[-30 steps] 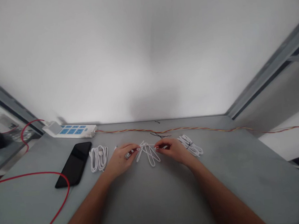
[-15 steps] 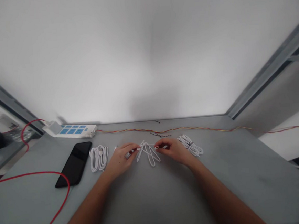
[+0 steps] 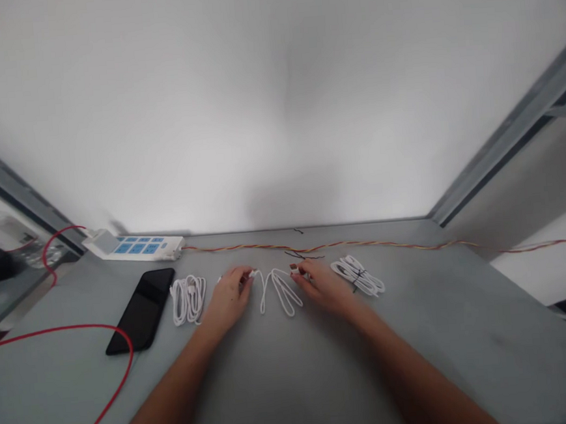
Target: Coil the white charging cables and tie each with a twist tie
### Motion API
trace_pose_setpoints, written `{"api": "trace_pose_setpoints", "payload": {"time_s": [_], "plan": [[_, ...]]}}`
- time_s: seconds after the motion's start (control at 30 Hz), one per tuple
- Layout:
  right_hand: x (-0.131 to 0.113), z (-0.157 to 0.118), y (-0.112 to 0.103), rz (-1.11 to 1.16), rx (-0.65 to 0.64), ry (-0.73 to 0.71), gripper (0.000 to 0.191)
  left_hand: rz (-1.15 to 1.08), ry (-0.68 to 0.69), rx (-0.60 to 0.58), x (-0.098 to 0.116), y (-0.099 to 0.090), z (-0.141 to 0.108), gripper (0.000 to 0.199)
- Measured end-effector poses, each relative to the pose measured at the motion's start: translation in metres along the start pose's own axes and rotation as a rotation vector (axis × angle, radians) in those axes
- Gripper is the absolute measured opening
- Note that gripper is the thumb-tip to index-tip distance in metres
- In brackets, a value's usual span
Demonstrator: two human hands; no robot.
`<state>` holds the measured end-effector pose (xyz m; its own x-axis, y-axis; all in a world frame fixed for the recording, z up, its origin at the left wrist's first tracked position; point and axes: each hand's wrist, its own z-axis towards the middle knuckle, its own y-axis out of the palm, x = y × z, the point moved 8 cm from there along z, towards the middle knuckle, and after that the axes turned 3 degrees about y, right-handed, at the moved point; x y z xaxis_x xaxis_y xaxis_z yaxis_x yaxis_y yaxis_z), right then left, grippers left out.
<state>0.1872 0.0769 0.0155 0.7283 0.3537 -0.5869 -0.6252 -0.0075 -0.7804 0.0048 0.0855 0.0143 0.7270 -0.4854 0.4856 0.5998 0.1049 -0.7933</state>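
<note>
From the head camera, the left hand (image 3: 228, 300) and right hand (image 3: 324, 286) rest low over the grey table (image 3: 422, 358), a narrow gap between them, neither spread nor pressed together. Each hand's fingertips seem to pinch one end of a white cable (image 3: 279, 290), though the plugs are too small to make out clearly. The cable hangs in a long, narrow loop between the hands, its long axis running from their fingertips toward the person, with the bend nearest the person and leaning slightly toward the right hand.

Just beyond the left hand lies a coiled white cable (image 3: 188, 300), and further left a black smartphone (image 3: 141, 311), tilted on the table. Just beyond the right hand sits a bundled white cable (image 3: 357, 276) with a dark tie. Ahead of the hands run a twisted red-and-yellow wire (image 3: 315, 247) and a white power strip (image 3: 133, 248) with blue sockets, far left, beside a red cable (image 3: 76, 327)
</note>
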Motion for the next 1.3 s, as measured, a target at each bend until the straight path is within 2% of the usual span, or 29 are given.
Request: {"api": "trace_pose_setpoints", "payload": {"time_s": [0.1,0.2,0.3,0.47,0.57,0.63,0.7,0.83,0.93,1.03,1.2,1.3], "plan": [[-0.006,-0.004,0.003,-0.06,0.009,0.048,0.029,0.107,-0.071,-0.015,-0.004,0.0,0.0,0.017],[-0.01,-0.009,0.013,-0.109,-0.071,0.111,0.03,0.266,-0.182,-0.121,-0.005,0.001,-0.001,0.024],[-0.012,-0.014,0.023,-0.126,-0.137,0.144,0.031,0.289,-0.226,-0.171,0.001,0.001,-0.005,0.03],[-0.006,-0.015,0.031,-0.016,-0.137,0.214,0.028,0.109,-0.179,-0.242,0.017,0.012,-0.013,0.025],[-0.001,-0.014,0.031,0.09,-0.096,0.257,0.024,0.049,-0.185,-0.276,0.018,0.02,-0.017,0.023],[0.003,-0.013,0.031,0.179,-0.06,0.281,0.027,-0.028,-0.227,-0.233,0.014,0.02,-0.017,0.016],[0.007,-0.013,0.033,0.279,-0.038,0.307,0.031,-0.2,-0.284,-0.164,0.009,0.019,-0.015,0.015],[0.008,-0.011,0.038,0.56,-0.038,0.335,0.035,-0.639,-0.398,-0.041,0.005,0.019,-0.012,0.025],[0.008,-0.01,0.041,0.738,-0.046,0.378,0.036,-0.822,-0.452,-0.024,0.007,0.021,-0.012,0.039],[0.009,-0.007,0.04,0.87,-0.013,0.402,0.04,-0.946,-0.451,-0.034,0.009,0.025,-0.011,0.053],[0.02,-0.003,0.022,0.853,0.16,0.385,0.041,-1.005,-0.459,-0.044,0.003,0.027,-0.011,0.046],[0.026,-0.004,0.011,0.805,0.226,0.41,0.04,-1.043,-0.507,-0.068,0.0,0.028,-0.011,0.053]]}}
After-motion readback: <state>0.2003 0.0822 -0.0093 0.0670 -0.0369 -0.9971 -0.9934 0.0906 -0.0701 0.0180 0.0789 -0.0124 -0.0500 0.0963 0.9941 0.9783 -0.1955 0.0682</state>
